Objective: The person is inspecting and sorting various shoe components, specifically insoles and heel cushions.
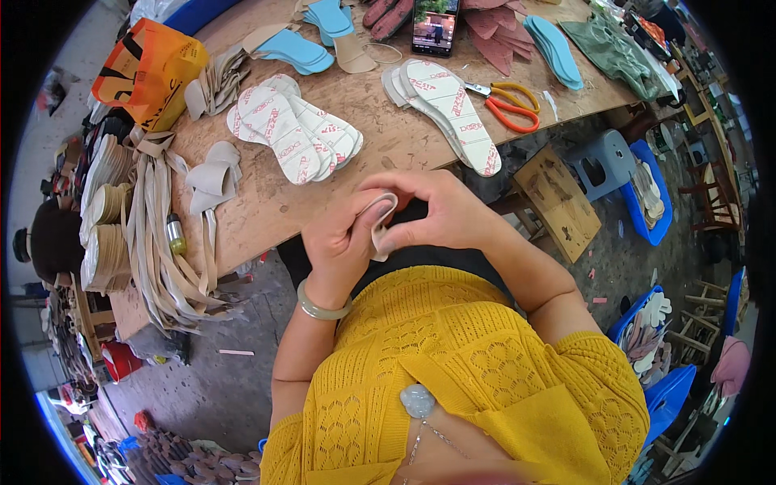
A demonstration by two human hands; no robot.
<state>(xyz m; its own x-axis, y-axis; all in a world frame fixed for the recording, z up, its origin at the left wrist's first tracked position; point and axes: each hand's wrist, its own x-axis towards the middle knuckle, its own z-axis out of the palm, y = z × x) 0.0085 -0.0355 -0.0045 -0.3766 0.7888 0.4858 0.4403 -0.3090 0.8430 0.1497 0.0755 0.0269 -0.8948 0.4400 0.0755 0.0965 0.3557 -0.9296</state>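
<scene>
Close to the table's near edge, both my hands are closed around a curled beige strip of sheet material, bent into a loop. My left hand grips it with the thumb laid along its inner side. On the other edge, the thumb and fingers of my right hand pinch it; part of the strip is hidden by the fingers. Just beyond the hands lies a fanned stack of white insoles with red print. A second stack of white insoles is farther right on the wooden table.
Orange-handled scissors lie near the table's right edge. A phone stands at the back between blue insoles and dark red pieces. Beige strips hang off the left side. A wooden stool stands to the right.
</scene>
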